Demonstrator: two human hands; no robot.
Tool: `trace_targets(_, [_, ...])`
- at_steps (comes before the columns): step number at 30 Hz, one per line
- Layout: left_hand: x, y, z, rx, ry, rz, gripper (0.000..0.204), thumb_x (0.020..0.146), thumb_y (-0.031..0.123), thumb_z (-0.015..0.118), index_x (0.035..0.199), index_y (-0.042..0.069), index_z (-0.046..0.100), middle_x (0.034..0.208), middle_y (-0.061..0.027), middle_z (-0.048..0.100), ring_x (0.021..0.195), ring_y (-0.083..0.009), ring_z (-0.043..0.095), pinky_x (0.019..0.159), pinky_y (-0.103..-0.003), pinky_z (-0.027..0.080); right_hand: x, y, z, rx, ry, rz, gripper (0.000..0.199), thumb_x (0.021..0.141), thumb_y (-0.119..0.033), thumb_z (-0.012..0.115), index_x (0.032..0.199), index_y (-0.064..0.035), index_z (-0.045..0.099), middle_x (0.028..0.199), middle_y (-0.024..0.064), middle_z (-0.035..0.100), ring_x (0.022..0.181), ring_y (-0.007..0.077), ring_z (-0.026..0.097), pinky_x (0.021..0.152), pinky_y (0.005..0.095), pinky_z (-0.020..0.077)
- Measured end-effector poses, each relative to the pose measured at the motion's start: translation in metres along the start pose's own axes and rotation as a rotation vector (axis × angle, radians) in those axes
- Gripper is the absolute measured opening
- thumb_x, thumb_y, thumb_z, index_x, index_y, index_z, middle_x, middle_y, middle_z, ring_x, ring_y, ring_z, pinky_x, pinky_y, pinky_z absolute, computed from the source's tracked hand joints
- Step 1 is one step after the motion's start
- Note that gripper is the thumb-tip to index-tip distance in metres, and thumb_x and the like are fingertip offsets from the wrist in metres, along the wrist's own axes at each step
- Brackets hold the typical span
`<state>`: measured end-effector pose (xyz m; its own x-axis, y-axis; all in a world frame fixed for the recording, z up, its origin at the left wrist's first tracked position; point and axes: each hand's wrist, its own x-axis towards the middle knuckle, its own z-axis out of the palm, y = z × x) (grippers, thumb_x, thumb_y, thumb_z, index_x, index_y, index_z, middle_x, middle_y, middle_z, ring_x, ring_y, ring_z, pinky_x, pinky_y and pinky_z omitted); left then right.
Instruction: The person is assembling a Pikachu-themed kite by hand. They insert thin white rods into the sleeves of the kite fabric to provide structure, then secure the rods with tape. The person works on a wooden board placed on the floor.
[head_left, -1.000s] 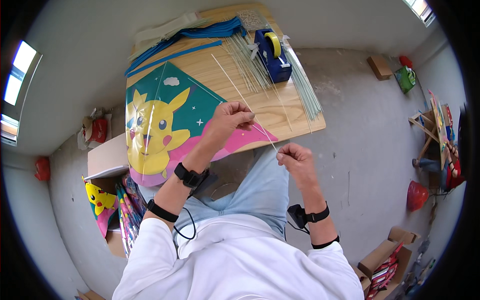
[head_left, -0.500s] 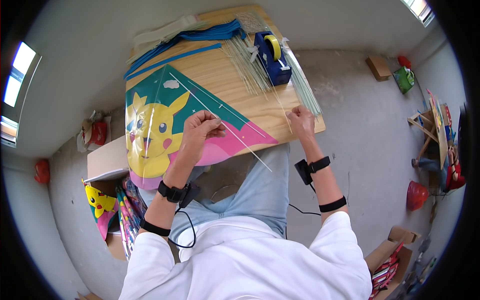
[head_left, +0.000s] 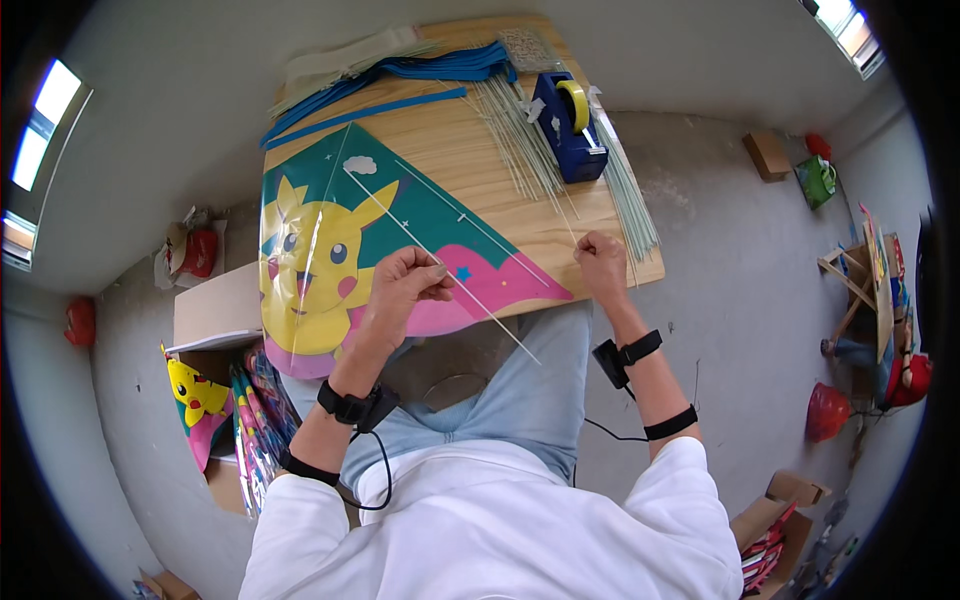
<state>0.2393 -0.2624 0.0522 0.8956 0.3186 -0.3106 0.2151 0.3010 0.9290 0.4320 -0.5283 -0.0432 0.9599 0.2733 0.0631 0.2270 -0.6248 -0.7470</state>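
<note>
At the near edge of the wooden table (head_left: 480, 160) I am pinching a thin white stick (head_left: 440, 262) between the curled fingers of my left hand (head_left: 405, 285), and it is lying slantwise across the kite (head_left: 350, 240), its lower end jutting past the table's near edge over my lap. I am gripping it low down, probably so that I can steer its upper end toward the kite's top corner. A second stick (head_left: 470, 222) is resting on the kite just beyond the first, running nearly the same way.

My right hand (head_left: 600, 262) is pressing down in a loose fist on the table's near right corner, just beside the kite's pink tip; whether it is holding anything I cannot tell.

Farther back on the table, one blue tape dispenser (head_left: 565, 125) with a yellow roll is standing among a loose bundle of spare sticks (head_left: 520, 150), too many to count, kept within reach. Along the table's far edge, blue strips (head_left: 400, 85) are lying in a heap. Left of the table, on the floor, one open cardboard box (head_left: 215, 315) is sitting beside a stack of more kites (head_left: 215, 410).
</note>
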Motion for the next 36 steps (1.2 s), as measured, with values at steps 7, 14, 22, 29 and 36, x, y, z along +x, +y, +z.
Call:
trace_targets(7, [0.005, 0.0, 0.011, -0.022, -0.029, -0.007, 0.008, 0.094, 0.008, 0.064, 0.093, 0.001, 0.062, 0.084, -0.0081, 0.068, 0.074, -0.0145, 0.068, 0.071, -0.026, 0.059, 0.075, -0.04, 0.012, -0.273, 0.097, 0.002, 0.01, 0.074, -0.012, 0.071, 0.081, -0.0061, 0.075, 0.081, 0.0159, 0.072, 0.08, 0.0313, 0.072, 0.071, 0.0376, 0.0563])
trace_targets(14, [0.0, 0.009, 0.007, 0.011, -0.008, 0.016, 0.008, 0.095, 0.008, 0.064, 0.093, 0.001, 0.062, 0.086, -0.009, 0.069, 0.076, -0.015, 0.068, 0.072, -0.027, 0.059, 0.133, -0.099, 0.059, -0.73, 0.223, -0.135, 0.007, 0.079, -0.015, 0.073, 0.084, -0.0134, 0.077, 0.091, 0.0081, 0.075, 0.084, 0.0264, 0.075, 0.068, 0.0326, 0.0586])
trace_targets(22, [0.0, 0.003, -0.006, 0.027, 0.042, 0.003, 0.006, 0.095, 0.007, 0.063, 0.093, 0.0, 0.062, 0.087, -0.0092, 0.069, 0.078, -0.0151, 0.069, 0.072, -0.027, 0.06, 0.132, -0.085, 0.016, -0.463, 0.462, -0.061, 0.013, 0.078, -0.019, 0.075, 0.089, -0.0132, 0.076, 0.089, 0.0085, 0.071, 0.082, 0.0253, 0.073, 0.074, 0.0338, 0.0574])
trace_targets(29, [0.007, -0.004, 0.006, 0.007, -0.015, -0.02, 0.006, 0.093, 0.007, 0.064, 0.093, 0.001, 0.063, 0.084, -0.0091, 0.07, 0.075, -0.0146, 0.069, 0.071, -0.026, 0.06, 0.174, -0.052, -0.046, 0.022, 0.049, 0.271, 0.026, 0.078, -0.021, 0.075, 0.1, -0.0069, 0.078, 0.089, 0.0151, 0.075, 0.076, 0.023, 0.071, 0.078, 0.0369, 0.0548])
trace_targets(36, [0.002, 0.005, 0.01, 0.054, -0.013, -0.013, 0.008, 0.094, 0.009, 0.064, 0.093, 0.001, 0.063, 0.085, -0.0093, 0.07, 0.075, -0.0145, 0.069, 0.07, -0.026, 0.059, 0.183, -0.041, -0.052, 0.418, -0.051, 0.327, 0.016, 0.079, -0.013, 0.075, 0.085, 0.0008, 0.072, 0.072, 0.0075, 0.068, 0.071, 0.0179, 0.068, 0.069, 0.0384, 0.0506])
